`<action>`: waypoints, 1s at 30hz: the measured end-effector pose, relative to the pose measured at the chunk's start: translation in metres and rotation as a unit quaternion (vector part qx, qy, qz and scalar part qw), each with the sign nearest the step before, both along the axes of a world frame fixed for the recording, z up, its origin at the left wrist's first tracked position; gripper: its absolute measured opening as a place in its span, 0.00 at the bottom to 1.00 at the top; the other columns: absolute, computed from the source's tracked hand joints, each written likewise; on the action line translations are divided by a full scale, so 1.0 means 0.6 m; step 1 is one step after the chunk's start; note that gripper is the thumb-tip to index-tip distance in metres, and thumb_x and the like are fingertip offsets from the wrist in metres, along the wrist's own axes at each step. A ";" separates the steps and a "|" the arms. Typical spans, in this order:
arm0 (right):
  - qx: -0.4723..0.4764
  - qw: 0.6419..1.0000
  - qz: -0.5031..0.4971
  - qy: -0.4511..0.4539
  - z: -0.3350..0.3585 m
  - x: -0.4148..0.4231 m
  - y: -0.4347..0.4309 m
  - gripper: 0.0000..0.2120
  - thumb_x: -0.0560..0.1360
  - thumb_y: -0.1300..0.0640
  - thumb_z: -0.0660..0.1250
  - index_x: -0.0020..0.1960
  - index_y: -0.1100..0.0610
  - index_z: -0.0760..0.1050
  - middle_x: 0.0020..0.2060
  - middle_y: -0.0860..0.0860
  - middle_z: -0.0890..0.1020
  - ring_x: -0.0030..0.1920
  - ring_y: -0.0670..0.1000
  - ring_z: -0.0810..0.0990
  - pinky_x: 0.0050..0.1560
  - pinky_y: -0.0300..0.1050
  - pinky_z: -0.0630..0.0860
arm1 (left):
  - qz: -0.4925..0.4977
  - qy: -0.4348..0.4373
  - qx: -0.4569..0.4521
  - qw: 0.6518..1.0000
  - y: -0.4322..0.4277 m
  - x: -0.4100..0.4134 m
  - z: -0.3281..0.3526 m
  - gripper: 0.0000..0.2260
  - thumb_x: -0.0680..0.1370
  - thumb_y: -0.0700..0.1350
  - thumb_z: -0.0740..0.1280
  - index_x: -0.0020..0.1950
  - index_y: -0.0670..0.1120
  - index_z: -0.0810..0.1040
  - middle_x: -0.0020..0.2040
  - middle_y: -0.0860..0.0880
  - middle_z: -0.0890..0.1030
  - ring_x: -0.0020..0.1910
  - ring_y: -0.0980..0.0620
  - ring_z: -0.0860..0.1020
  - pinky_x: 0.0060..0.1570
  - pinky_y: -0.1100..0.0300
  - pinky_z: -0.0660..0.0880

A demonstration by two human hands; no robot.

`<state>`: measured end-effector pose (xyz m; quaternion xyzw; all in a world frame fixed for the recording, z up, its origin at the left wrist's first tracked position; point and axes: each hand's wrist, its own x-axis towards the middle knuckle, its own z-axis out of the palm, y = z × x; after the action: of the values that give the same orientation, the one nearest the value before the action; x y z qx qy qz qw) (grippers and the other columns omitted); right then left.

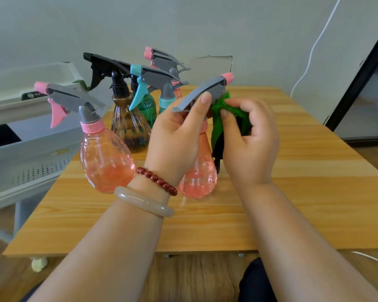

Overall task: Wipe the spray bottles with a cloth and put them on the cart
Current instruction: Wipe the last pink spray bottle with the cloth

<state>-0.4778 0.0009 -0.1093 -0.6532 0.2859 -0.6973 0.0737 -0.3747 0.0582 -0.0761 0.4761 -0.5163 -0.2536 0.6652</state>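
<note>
My left hand (175, 138) grips a pink spray bottle (200, 179) around its neck, the thumb lying on the grey spray head (203, 92). My right hand (249, 138) pinches a green cloth (218, 105) against the trigger side of that head. Another pink bottle (103, 158) stands on the wooden table (303, 192) to the left. Behind it stand a brown bottle (127, 125) with a black head, a green bottle (147, 107) with a teal trigger, and one more pink-tipped bottle (162, 59) further back. The grey cart (31, 153) is at the left.
A dark door frame (358, 83) and a white cable (312, 51) are at the right by the wall. The table's near edge (140, 252) runs just in front of my forearms. A dark object hangs behind the cloth.
</note>
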 end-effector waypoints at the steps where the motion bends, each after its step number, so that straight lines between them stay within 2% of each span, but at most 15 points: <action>1: 0.022 1.000 0.011 0.003 -0.006 -0.001 -0.004 0.06 0.75 0.69 0.67 0.49 0.61 0.80 0.45 0.45 0.78 0.49 0.38 0.75 0.52 0.31 0.70 | 0.006 0.004 0.003 1.000 -0.001 0.003 0.001 0.08 0.82 0.51 0.64 0.46 0.60 0.81 0.43 0.48 0.81 0.44 0.56 0.78 0.49 0.53 0.77; 4: 0.083 0.996 0.038 0.014 -0.013 -0.006 -0.006 0.10 0.74 0.68 0.67 0.48 0.54 0.77 0.44 0.44 0.78 0.48 0.35 0.75 0.51 0.29 0.69 | 0.013 0.019 0.004 1.000 -0.004 0.009 0.002 0.07 0.82 0.51 0.63 0.51 0.58 0.81 0.43 0.51 0.83 0.43 0.58 0.79 0.46 0.60 0.76; 7: 0.074 0.996 0.046 0.002 0.005 -0.006 0.004 0.08 0.76 0.65 0.66 0.50 0.54 0.78 0.45 0.45 0.80 0.49 0.39 0.77 0.52 0.32 0.72 | 0.007 -0.004 -0.003 1.000 -0.002 0.005 -0.002 0.07 0.82 0.51 0.64 0.48 0.58 0.81 0.44 0.40 0.82 0.43 0.54 0.77 0.46 0.51 0.78; 8: 0.059 0.997 0.043 -0.003 0.013 -0.006 0.007 0.08 0.76 0.65 0.66 0.51 0.54 0.78 0.45 0.45 0.80 0.50 0.40 0.78 0.52 0.33 0.72 | 0.004 -0.008 -0.006 1.000 -0.001 0.002 -0.002 0.08 0.82 0.50 0.64 0.47 0.59 0.80 0.44 0.39 0.82 0.43 0.54 0.77 0.47 0.52 0.78; 11: 0.048 0.998 0.044 -0.001 0.016 -0.004 0.009 0.11 0.76 0.66 0.66 0.50 0.50 0.76 0.44 0.41 0.79 0.49 0.38 0.77 0.52 0.32 0.71 | 0.001 -0.008 0.001 1.000 0.001 0.000 -0.001 0.08 0.83 0.49 0.64 0.46 0.59 0.79 0.43 0.47 0.80 0.42 0.56 0.76 0.45 0.61 0.75; 14: 0.087 0.995 0.053 0.020 -0.003 -0.007 0.002 0.11 0.75 0.68 0.66 0.48 0.52 0.76 0.43 0.42 0.78 0.48 0.37 0.76 0.50 0.30 0.71 | 0.006 -0.008 0.011 1.000 -0.001 0.006 0.003 0.08 0.83 0.51 0.63 0.47 0.60 0.79 0.45 0.46 0.79 0.43 0.55 0.75 0.43 0.63 0.73; 16: 0.092 0.994 0.052 0.038 -0.003 -0.011 0.001 0.09 0.75 0.68 0.67 0.47 0.54 0.77 0.43 0.43 0.78 0.47 0.37 0.76 0.49 0.29 0.70 | 0.010 -0.011 0.005 1.000 0.000 0.005 0.003 0.07 0.83 0.51 0.63 0.47 0.59 0.79 0.44 0.43 0.80 0.42 0.54 0.75 0.42 0.62 0.73; 19: 0.064 0.997 0.046 0.021 0.016 -0.012 0.010 0.11 0.76 0.66 0.67 0.48 0.50 0.75 0.44 0.40 0.78 0.48 0.36 0.76 0.50 0.30 0.70 | 0.010 -0.016 -0.002 1.000 0.004 -0.002 0.000 0.08 0.82 0.50 0.64 0.46 0.60 0.79 0.45 0.39 0.82 0.42 0.55 0.77 0.46 0.55 0.77; 22: 0.047 0.997 0.054 0.014 0.021 -0.010 0.015 0.10 0.76 0.65 0.66 0.49 0.50 0.74 0.45 0.42 0.78 0.49 0.39 0.78 0.51 0.33 0.72 | 0.003 -0.021 0.001 1.000 0.006 -0.003 -0.002 0.08 0.82 0.50 0.64 0.46 0.60 0.79 0.45 0.42 0.82 0.44 0.57 0.77 0.48 0.60 0.76; 24: 0.073 0.995 0.057 0.028 0.010 -0.013 0.009 0.11 0.76 0.66 0.66 0.49 0.50 0.74 0.44 0.41 0.78 0.48 0.37 0.77 0.50 0.31 0.71 | 0.001 -0.022 0.008 1.000 0.005 0.002 0.001 0.08 0.82 0.51 0.64 0.45 0.59 0.79 0.45 0.40 0.82 0.44 0.55 0.76 0.46 0.62 0.74; 26: 0.113 0.991 0.057 0.051 0.000 -0.016 0.001 0.12 0.75 0.67 0.67 0.47 0.49 0.75 0.43 0.40 0.78 0.47 0.36 0.76 0.48 0.28 0.69 | 0.011 -0.016 0.018 1.000 0.003 0.009 0.004 0.08 0.82 0.52 0.63 0.45 0.60 0.79 0.43 0.45 0.80 0.41 0.55 0.75 0.42 0.63 0.73; 28: 0.126 0.990 0.040 0.042 0.002 -0.019 0.001 0.11 0.75 0.65 0.67 0.47 0.49 0.75 0.43 0.39 0.79 0.47 0.36 0.77 0.49 0.29 0.70 | 0.001 -0.006 0.021 1.000 0.002 0.017 0.004 0.06 0.82 0.52 0.63 0.52 0.58 0.80 0.46 0.50 0.81 0.42 0.57 0.77 0.45 0.61 0.75; 30: 0.082 0.997 0.011 -0.001 0.019 -0.021 0.010 0.10 0.75 0.64 0.67 0.48 0.49 0.75 0.44 0.39 0.78 0.49 0.40 0.78 0.51 0.33 0.72 | -0.034 0.014 0.015 0.999 0.001 0.021 0.005 0.12 0.82 0.52 0.64 0.65 0.55 0.77 0.57 0.53 0.82 0.52 0.60 0.80 0.53 0.61 0.77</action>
<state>-0.4903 0.0070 -0.0977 -0.6474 0.3352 -0.6712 0.1346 -0.3618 0.0588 -0.0734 0.4647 -0.5190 -0.2898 0.6562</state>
